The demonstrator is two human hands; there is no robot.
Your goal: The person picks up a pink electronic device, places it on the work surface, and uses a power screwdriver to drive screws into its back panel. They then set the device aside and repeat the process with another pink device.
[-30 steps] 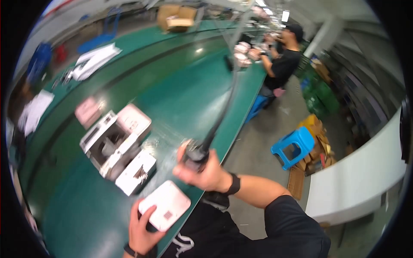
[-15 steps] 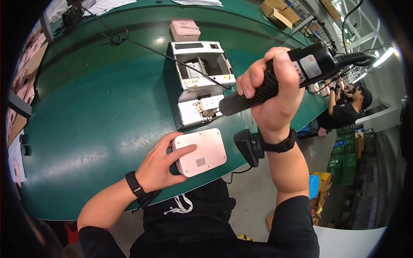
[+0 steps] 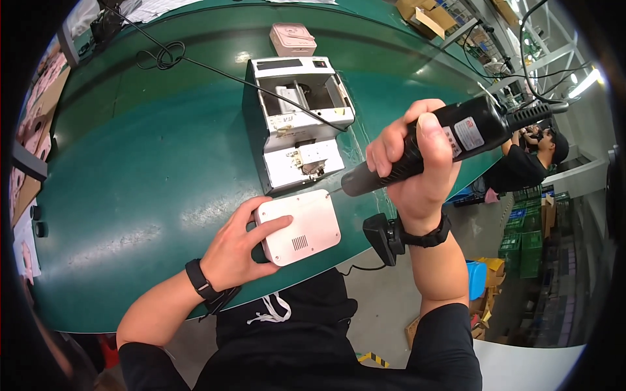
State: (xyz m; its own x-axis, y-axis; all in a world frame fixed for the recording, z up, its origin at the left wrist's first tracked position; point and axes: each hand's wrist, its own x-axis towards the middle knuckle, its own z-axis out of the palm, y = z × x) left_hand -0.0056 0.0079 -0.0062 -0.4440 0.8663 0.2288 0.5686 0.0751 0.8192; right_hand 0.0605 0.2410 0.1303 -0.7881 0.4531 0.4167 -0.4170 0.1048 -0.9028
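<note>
A pale pink box-shaped housing (image 3: 313, 225) lies near the table's front edge, its face with small corner holes and a slotted grille turned up. My left hand (image 3: 238, 244) grips its left side, index finger lying across the top. In my right hand (image 3: 420, 159) is a black electric screwdriver (image 3: 407, 156), its fingers wrapped round the body. The tool tilts down to the left, its tip close to the housing's upper right corner; whether it touches I cannot tell. Just beyond the housing stands a grey and white screw feeder (image 3: 303, 124), with its metal outlet facing me.
Behind the feeder sits another pink box (image 3: 293, 40). A black cable (image 3: 215, 68) runs across the green table (image 3: 130, 176) and over the feeder. Pink parts (image 3: 39, 124) lie along the left side. To the right, a person in black (image 3: 531, 159) sits near stacked green crates (image 3: 521, 244).
My right hand has drawn the screwdriver from the feeder's outlet down to the housing's upper right corner. My left hand still holds the housing.
</note>
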